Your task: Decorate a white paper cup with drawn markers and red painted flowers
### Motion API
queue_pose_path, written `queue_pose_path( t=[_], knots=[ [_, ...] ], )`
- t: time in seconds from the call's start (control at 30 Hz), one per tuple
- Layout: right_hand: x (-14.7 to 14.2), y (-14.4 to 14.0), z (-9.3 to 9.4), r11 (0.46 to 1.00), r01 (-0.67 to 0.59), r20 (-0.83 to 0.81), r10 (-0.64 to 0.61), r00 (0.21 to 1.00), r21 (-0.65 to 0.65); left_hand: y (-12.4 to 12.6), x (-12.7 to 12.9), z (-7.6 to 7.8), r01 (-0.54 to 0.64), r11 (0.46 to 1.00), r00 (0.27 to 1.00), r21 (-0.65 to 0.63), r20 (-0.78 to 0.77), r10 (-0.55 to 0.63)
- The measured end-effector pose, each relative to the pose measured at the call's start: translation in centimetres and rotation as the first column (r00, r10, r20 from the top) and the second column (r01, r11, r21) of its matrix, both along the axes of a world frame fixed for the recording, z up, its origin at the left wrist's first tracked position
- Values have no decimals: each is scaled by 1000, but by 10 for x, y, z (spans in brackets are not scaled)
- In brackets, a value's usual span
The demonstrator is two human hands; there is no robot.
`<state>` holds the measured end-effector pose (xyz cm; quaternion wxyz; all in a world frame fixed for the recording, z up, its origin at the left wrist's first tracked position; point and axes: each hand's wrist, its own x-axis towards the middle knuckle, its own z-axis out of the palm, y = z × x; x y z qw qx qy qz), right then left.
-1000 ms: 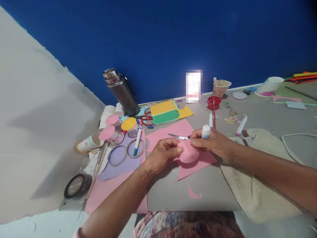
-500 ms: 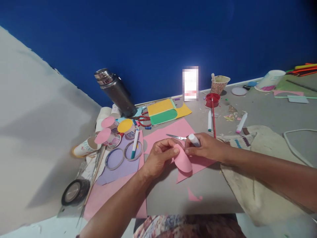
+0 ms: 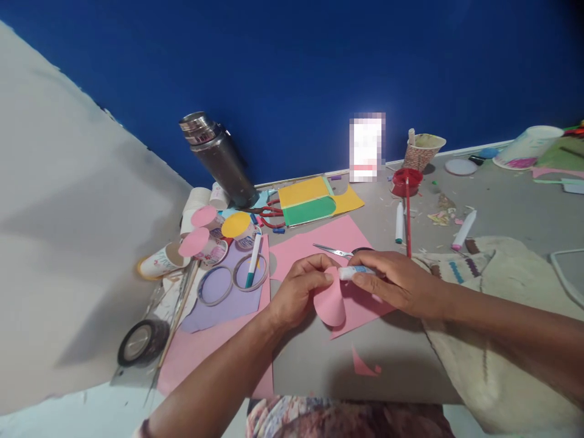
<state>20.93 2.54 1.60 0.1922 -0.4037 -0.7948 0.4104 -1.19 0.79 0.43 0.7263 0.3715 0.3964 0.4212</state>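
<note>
The person's left hand (image 3: 298,291) is pinching a rounded pink paper piece (image 3: 329,303) by its upper edge, thumb and fingertips closed on it, so the piece is hanging curled just above the grey card (image 3: 387,359). The right hand (image 3: 396,281) is gripping a small white glue stick (image 3: 356,272) lying sideways in its fingers, with the tip pointing at the top of the pink piece and touching it or very nearly; I cannot tell which.

Taking the pink piece as the landmark: a larger pink sheet (image 3: 319,243) is lying just behind and under it, and small steel scissors (image 3: 335,250) are resting on that sheet, just beyond the hands. A little pink offcut (image 3: 364,366) is sitting on the grey card nearer the person. Off to the left, two clear tape rings (image 3: 232,278) and a teal marker (image 3: 252,261) are lying on lilac paper (image 3: 223,304), with paper cups capped by pink and yellow discs (image 3: 214,228) behind them. Farther back on the left a steel flask (image 3: 219,159) is leaning by the blue wall (image 3: 319,61). To the right, a cream cloth bag (image 3: 483,316) is lying under the right forearm.
</note>
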Motion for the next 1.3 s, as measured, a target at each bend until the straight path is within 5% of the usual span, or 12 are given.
queue_pose_path(
  t=[0.27, 0.53, 0.77, 1.07, 1.3],
  knots=[
    [-3, -7, -5, 979, 0, 7, -1, 1000, 202, 0, -1, 2, 21, 992, 980, 128, -199, 5],
    [-1, -5, -6, 983, -40, -29, 45, 999, 177, -3, -2, 3, 109, 979, 960, 171, -272, -59],
    [-3, -9, -3, 955, -26, 118, -10, 993, 295, -7, -2, 11, 177, 943, 881, 281, -472, -25],
    [-4, -1, 0, 999, -44, -52, 44, 998, 3, -13, -2, 16, 265, 919, 836, 292, -544, -68],
    [-6, -5, -2, 1000, 7, -66, -8, 998, -19, -13, -2, 16, 234, 928, 831, 288, -554, -37]
  ],
)
